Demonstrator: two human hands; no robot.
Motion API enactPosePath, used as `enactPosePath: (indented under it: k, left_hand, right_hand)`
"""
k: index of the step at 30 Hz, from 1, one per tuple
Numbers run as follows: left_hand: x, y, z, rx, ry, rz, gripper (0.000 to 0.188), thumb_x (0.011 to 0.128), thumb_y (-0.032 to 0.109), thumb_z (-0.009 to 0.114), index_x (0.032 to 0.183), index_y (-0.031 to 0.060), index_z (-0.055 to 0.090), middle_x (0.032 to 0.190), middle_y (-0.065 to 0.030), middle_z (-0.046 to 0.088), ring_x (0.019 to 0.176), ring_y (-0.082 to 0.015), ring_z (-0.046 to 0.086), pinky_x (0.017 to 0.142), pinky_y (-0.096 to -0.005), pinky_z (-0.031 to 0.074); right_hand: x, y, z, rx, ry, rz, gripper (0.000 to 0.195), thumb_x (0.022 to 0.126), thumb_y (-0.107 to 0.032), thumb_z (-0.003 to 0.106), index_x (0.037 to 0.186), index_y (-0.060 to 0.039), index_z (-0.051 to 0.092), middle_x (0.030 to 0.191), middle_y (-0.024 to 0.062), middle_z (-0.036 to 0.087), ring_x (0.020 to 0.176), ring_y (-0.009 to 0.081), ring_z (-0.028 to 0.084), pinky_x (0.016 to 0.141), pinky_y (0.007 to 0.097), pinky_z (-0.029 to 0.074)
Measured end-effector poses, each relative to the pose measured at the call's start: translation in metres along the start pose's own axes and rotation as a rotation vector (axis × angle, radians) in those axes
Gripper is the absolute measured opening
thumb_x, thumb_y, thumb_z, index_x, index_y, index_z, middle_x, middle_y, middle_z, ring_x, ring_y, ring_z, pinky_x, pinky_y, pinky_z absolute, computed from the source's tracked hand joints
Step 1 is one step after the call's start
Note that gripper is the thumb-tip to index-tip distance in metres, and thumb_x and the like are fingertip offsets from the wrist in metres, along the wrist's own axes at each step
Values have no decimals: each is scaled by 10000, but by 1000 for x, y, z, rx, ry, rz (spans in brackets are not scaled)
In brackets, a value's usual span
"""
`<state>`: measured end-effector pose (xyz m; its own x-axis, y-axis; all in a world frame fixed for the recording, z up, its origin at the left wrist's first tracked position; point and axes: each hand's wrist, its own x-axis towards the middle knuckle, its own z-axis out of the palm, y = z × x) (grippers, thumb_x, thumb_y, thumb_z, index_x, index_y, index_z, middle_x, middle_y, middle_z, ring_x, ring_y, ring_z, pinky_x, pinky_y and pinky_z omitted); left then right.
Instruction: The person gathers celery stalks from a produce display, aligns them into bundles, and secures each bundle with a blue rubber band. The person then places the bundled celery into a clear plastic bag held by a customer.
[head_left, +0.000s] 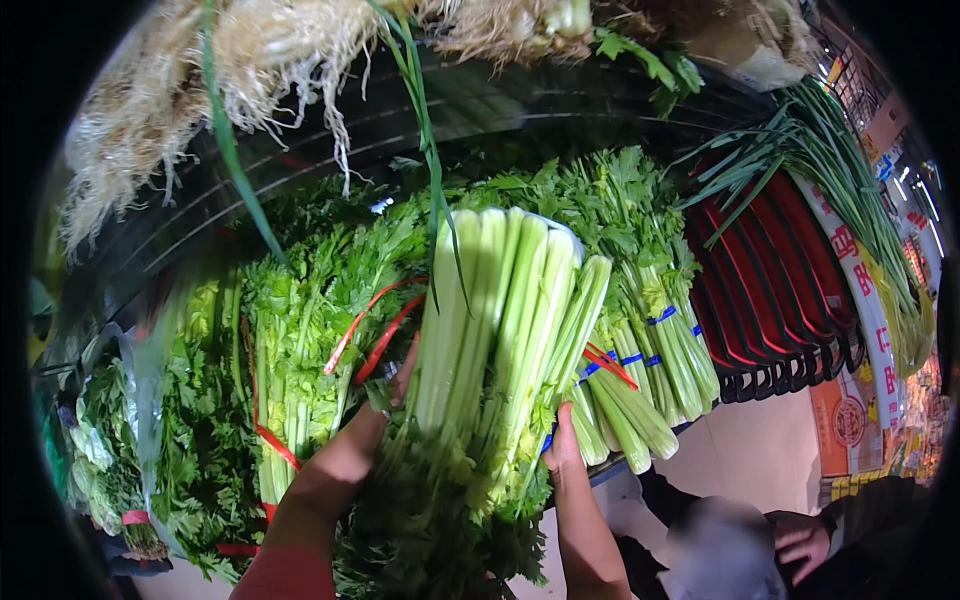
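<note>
A large bundle of celery (517, 300) fills the middle of the view, its pale cut ends facing away and its leaves hanging towards me. My left hand (397, 379) grips its left side, with the fingers partly hidden behind the stalks. On the right side my right hand (564, 442) clasps it, thumb up beside a blue band. Red ties (379, 330) show next to my left hand. More celery bunches with blue bands (660, 345) lie to the right of the bundle. Leafy celery with red ties (289, 375) rests on the left.
Pale roots (300, 67) and long green leaves hang across the top. Stacked red shopping baskets (772, 292) stand at the right, with long green leafy stalks (840, 172) above them. A person's hand (802, 544) shows at the lower right. Bagged greens (105, 442) lie far left.
</note>
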<state>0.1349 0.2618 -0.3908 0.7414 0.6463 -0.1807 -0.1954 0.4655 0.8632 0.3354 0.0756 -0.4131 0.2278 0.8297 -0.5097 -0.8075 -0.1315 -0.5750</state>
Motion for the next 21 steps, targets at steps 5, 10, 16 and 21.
enactPosePath:
  k: [5,10,16,21]
  left_hand:
    - [-36,33,38,55,268,-85,715,888,589,305,1365,56,304,1365,-49,361,1229,-149,352,1018,-281,268]
    - [-69,57,66,373,360,-90,787,883,600,295,1347,-35,279,1385,-153,310,1296,-219,267,1063,-284,179]
    - [-39,22,42,703,369,-282,956,757,777,221,812,-101,594,778,-287,590,782,-387,583,723,-419,430]
    - [-27,-8,17,1215,145,-41,508,910,445,335,1347,186,316,759,-229,596,717,-372,598,657,-432,460]
  right_hand:
    - [-23,-3,6,60,-7,-129,805,826,-672,283,1381,-91,243,1359,112,367,1208,284,396,1017,411,311]
    - [-53,-15,17,89,-83,-265,915,734,-729,414,1347,-57,311,1321,90,419,1177,263,426,990,410,345]
    - [-32,-20,35,-173,209,-105,699,835,-556,478,1345,-103,327,1335,58,397,1191,259,397,977,408,345]
    - [-16,-25,26,-156,170,-111,664,849,-567,438,1340,-130,341,1326,46,412,1181,262,413,978,419,347]
